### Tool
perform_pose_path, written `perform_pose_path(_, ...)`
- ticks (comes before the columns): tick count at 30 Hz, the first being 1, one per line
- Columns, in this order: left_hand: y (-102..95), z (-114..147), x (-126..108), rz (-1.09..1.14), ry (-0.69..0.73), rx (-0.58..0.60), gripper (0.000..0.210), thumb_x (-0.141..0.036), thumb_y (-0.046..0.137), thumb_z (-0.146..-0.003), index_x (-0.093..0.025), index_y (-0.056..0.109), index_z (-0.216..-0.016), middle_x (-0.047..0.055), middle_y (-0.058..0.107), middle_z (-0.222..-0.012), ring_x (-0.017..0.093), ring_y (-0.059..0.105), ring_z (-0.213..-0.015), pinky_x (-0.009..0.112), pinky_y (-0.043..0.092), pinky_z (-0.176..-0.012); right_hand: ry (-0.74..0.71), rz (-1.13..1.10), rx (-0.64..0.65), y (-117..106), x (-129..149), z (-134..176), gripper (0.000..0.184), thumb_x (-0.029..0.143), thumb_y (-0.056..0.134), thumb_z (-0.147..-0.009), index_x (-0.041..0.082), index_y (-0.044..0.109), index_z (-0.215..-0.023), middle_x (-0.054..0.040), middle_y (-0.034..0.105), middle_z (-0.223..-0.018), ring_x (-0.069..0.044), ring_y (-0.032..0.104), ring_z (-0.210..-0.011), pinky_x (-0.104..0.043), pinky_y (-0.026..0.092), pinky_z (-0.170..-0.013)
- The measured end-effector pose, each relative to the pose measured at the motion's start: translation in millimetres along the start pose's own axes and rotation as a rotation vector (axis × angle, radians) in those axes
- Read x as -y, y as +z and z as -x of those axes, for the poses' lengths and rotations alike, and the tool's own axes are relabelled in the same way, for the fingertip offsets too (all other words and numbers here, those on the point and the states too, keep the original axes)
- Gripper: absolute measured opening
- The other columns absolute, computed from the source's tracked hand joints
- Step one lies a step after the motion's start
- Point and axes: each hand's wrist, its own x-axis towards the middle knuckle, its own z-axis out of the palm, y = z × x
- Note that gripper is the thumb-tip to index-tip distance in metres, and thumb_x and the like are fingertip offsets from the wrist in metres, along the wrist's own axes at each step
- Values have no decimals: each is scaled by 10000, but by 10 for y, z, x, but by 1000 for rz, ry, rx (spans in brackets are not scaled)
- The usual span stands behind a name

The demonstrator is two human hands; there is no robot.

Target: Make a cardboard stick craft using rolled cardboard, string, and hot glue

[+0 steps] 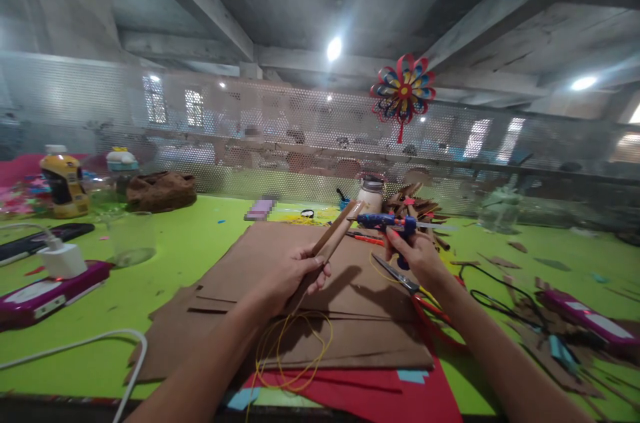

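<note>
My left hand (303,273) is closed round a folded strip of brown cardboard (336,231), which slants up to the right. In my right hand (417,253) is a blue hot glue gun (385,221) with a glue stick (437,227) sticking out of its back. The gun's nozzle is at the strip's upper end; whether it touches cannot be told. Beneath both hands lie stacked brown cardboard sheets (225,329). Orange-handled scissors (413,286) lie at the stack's right side, below my right hand. A loop of yellow string (295,386) rests on the near part of the stack.
Red paper (425,396) lies under the stack. To the left are a purple power strip (55,293) with a white charger, a clear plastic cup (131,243) and a yellow bottle (65,183). Cardboard scraps and another purple power strip (590,319) lie right. A mesh screen (300,143) stands behind.
</note>
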Motion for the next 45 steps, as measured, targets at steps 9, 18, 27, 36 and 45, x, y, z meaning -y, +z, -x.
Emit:
perform_pose_path(9, 20, 11, 8, -9, 5, 3, 175, -247, 582, -763, -90, 569, -841, 35, 569, -686, 38, 440, -448, 185, 271, -392, 3, -14, -101, -68, -124, -69, 490, 510, 451, -843, 166, 568, -516, -51, 601, -575, -155, 547, -618, -268, 412, -653)
perform_pose_path(18, -26, 0, 12, 48, -10, 16, 160, -227, 580, -762, -90, 572, -843, 30, 566, -670, 37, 445, -443, 174, 282, -385, -7, -69, -6, -5, -116, -31, 469, 498, 468, -840, 155, 573, -538, -50, 601, -595, -140, 539, -586, -260, 425, -624)
perform_pose_path(27, -11, 7, 12, 59, -8, 21, 136, -207, 577, -765, -87, 577, -830, 34, 576, -662, 36, 450, -441, 168, 294, -380, 35, -45, -69, -71, -85, -46, 454, 529, 484, -812, 172, 521, -534, -43, 582, -533, -147, 540, -543, -268, 422, -597)
perform_pose_path(36, -7, 15, -24, 78, -18, 5, 167, -203, 590, -758, -96, 562, -884, 31, 580, -672, 36, 455, -451, 158, 302, -389, -9, -10, 105, -55, 49, 16, 439, 482, 479, -830, 157, 558, -546, -47, 588, -566, -149, 535, -570, -266, 402, -597)
perform_pose_path(45, 11, 19, -34, 67, -28, 7, 134, -204, 583, -754, -101, 555, -834, 27, 568, -654, 36, 442, -439, 167, 278, -379, -9, 52, -1, -107, -130, -37, 449, 488, 477, -833, 157, 571, -544, -56, 603, -567, -162, 553, -593, -280, 421, -640)
